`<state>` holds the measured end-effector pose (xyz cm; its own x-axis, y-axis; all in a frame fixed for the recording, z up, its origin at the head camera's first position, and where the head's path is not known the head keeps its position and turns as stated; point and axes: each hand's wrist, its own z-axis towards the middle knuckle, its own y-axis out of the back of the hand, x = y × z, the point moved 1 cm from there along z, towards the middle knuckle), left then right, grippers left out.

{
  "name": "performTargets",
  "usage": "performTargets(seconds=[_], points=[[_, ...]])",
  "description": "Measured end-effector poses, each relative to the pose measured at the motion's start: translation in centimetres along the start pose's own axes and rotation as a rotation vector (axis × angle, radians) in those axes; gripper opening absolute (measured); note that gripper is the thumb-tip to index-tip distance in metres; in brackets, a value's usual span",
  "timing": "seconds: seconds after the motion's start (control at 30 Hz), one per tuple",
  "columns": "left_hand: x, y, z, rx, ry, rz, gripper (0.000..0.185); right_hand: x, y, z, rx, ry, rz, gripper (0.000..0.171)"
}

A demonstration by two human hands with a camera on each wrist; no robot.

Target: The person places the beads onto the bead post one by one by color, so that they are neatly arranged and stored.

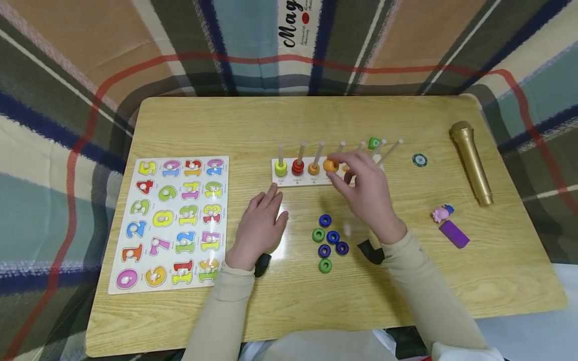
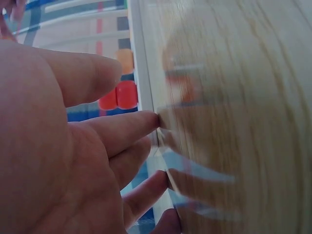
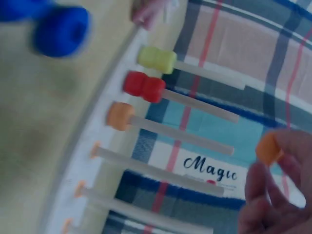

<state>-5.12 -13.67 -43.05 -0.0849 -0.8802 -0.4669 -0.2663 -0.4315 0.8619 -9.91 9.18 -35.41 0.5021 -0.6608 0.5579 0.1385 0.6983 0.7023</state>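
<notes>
A white peg board (image 1: 307, 180) carries a row of upright wooden pegs. Yellow rings (image 1: 281, 169) sit on its leftmost peg, red rings (image 1: 297, 167) on the second, and an orange ring (image 1: 313, 169) on the third. Between thumb and fingers my right hand (image 1: 368, 198) pinches another orange ring (image 3: 268, 148), held up near the peg tops in the right wrist view and off any peg. My left hand (image 1: 259, 230) lies with fingers extended, its fingertips at the board's front left edge. The right hand covers part of the board's right side in the head view.
Several loose blue and green rings (image 1: 333, 237) lie in front of the board. A number puzzle board (image 1: 176, 198) is at left. On the right are a gold microphone (image 1: 472, 165), a round chip (image 1: 419, 160), a pink figurine (image 1: 440, 214) and a purple block (image 1: 454, 234). A green block (image 1: 374, 143) lies behind.
</notes>
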Motion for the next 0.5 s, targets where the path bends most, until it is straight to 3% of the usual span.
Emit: performTargets(seconds=[0.2, 0.5], points=[[0.1, 0.0, -0.1, -0.005, -0.006, 0.001, 0.059, 0.3, -1.2, 3.8, -0.068, -0.118, -0.005, 0.036], [0.2, -0.2, -0.1, -0.008, -0.015, 0.006, 0.058, -0.1, -2.0, 4.4, -0.075, -0.121, -0.088, 0.032]])
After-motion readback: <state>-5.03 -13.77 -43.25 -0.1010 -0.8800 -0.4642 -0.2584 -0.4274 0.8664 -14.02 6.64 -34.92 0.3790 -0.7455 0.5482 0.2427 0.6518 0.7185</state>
